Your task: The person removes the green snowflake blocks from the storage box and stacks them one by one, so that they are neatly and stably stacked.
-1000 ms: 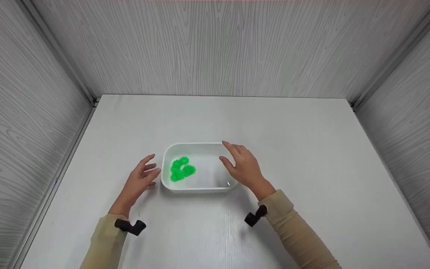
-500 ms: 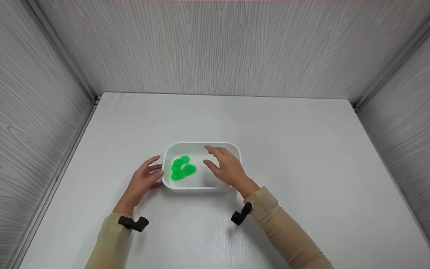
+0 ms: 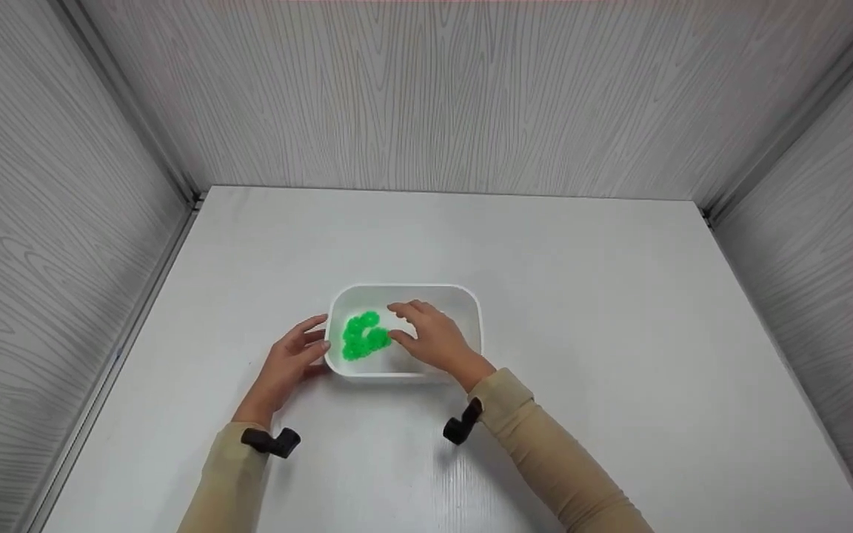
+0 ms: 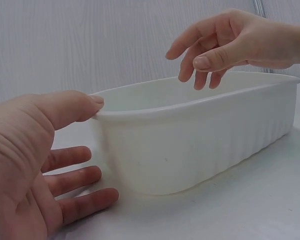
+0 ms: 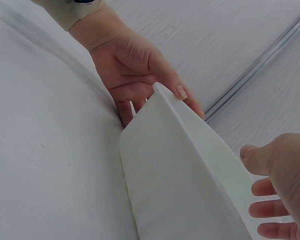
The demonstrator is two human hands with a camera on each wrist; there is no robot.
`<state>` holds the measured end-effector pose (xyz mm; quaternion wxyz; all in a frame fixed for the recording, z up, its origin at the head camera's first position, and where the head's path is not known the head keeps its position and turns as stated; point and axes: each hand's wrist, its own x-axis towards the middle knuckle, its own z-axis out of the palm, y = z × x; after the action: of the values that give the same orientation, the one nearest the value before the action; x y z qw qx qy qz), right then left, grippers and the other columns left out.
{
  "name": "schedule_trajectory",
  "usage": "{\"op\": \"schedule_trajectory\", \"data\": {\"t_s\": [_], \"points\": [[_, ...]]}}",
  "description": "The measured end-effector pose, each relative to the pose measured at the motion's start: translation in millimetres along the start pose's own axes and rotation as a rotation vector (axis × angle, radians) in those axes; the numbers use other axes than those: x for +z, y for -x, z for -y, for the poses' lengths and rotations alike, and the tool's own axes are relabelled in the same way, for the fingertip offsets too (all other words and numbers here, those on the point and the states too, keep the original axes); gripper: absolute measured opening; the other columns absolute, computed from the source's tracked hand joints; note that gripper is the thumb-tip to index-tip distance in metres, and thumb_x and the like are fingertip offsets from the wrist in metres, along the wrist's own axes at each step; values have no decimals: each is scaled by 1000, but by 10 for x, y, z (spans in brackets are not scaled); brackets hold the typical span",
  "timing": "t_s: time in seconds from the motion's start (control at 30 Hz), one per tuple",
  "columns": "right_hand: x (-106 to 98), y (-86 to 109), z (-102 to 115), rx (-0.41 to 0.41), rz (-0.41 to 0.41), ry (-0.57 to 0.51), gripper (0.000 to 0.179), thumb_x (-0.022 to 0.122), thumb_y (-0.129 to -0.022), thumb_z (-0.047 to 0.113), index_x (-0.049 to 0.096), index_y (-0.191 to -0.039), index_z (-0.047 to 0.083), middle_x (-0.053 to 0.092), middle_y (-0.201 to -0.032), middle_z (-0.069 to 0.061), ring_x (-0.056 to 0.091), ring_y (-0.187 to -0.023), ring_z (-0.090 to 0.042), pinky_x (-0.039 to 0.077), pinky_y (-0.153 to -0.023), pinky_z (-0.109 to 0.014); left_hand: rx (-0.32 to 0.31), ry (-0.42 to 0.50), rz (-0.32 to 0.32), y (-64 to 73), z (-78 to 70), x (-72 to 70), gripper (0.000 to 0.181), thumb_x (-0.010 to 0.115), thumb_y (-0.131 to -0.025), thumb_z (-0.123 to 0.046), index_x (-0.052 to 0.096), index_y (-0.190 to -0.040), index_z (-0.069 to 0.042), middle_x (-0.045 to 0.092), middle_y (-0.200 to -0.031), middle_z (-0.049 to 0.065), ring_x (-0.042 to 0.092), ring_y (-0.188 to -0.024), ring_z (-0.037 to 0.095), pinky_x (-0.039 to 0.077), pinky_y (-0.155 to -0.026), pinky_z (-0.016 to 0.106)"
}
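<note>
Tray (image 3: 397,377) near head-view ctr, green pcs (image 3: 360,344) at its 9 o'clock, none held; we'd judge no pcs done, all left. L hand (image 3: 288,364) loose, thumb on tray at 9; R hand (image 3: 435,340) empty, relaxed, hovering 3 o'clock of pcs.

Just beside the right hand (image 3: 432,337), the pieces (image 3: 356,346) are vivid green; the tub (image 3: 389,377) beneath it is plain white, as is the table (image 3: 589,311) around. Back from that hand, the sleeve (image 3: 549,455) is tan and the wrist camera (image 3: 459,428) black. Beyond it, the wall (image 3: 412,96) is grey, streaked with darker wood grain.
</note>
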<state>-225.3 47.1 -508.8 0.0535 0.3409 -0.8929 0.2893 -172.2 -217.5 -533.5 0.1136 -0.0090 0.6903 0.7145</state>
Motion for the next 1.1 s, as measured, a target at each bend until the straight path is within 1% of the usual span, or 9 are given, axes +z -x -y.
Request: {"op": "schedule_trajectory", "data": {"t_s": [0.13, 0.23, 0.33, 0.5, 0.6, 0.77, 0.97, 1.1], "points": [[65, -43, 12, 36, 57, -16, 42, 62, -91, 29, 56, -126, 8, 59, -112, -6, 58, -98, -18, 49, -79, -32, 3, 18, 2, -21, 90, -31, 54, 61, -91, -17, 41, -141, -19, 45, -135, 17, 49, -118, 32, 46, -87, 49], [100, -83, 8, 80, 120, -38, 42, 62, -91, 29, 55, -127, 10, 59, -112, -5, 57, -100, -18, 48, -80, -32, 3, 47, -4, -60, 179, -57, 53, 61, -91, -18, 42, -140, -22, 46, -135, 17, 50, -117, 34, 47, -86, 49], [125, -124, -11, 101, 164, -52, 40, 63, -90, 26, 56, -126, 10, 60, -109, -6, 57, -100, -18, 48, -81, -33, 0, 56, -20, -90, 244, -71, 52, 63, -90, -21, 45, -138, -26, 49, -132, 14, 52, -115, 33, 49, -83, 47], [176, -185, -59, 112, 199, -36, 36, 64, -89, 23, 59, -122, 9, 61, -107, -5, 58, -98, -17, 48, -81, -32, 25, 43, -32, -97, 260, -56, 51, 64, -89, -23, 46, -137, -25, 50, -131, 14, 52, -113, 32, 51, -79, 46], [214, -219, -78, 120, 229, -37, 33, 64, -89, 21, 61, -120, 10, 61, -105, -4, 58, -96, -17, 48, -80, -31, 31, 35, -33, -98, 265, -46, 48, 62, -91, -20, 47, -136, -24, 49, -131, 14, 52, -112, 32, 51, -79, 45], [246, -266, -66, 114, 281, -39, 32, 66, -87, 20, 63, -118, 9, 60, -104, -6, 56, -95, -18, 47, -80, -31, 45, 28, -27, -96, 273, -23, 46, 59, -93, -19, 47, -136, -24, 47, -133, 14, 51, -113, 32, 51, -79, 45], [274, -306, -52, 119, 333, 23, 34, 68, -86, 24, 63, -118, 12, 57, -107, -4, 53, -96, -16, 45, -84, -29, 80, 46, -16, -98, 286, 1, 47, 59, -92, -24, 46, -138, -22, 47, -131, 15, 51, -112, 33, 51, -79, 46], [305, -327, -16, 118, 344, 55, 34, 71, -84, 25, 65, -116, 14, 55, -107, -3, 50, -97, -16, 43, -85, -29, 78, 48, -9, -91, 302, 0, 48, 59, -92, -26, 46, -138, -21, 46, -131, 15, 51, -112, 33, 51, -79, 45]]}}
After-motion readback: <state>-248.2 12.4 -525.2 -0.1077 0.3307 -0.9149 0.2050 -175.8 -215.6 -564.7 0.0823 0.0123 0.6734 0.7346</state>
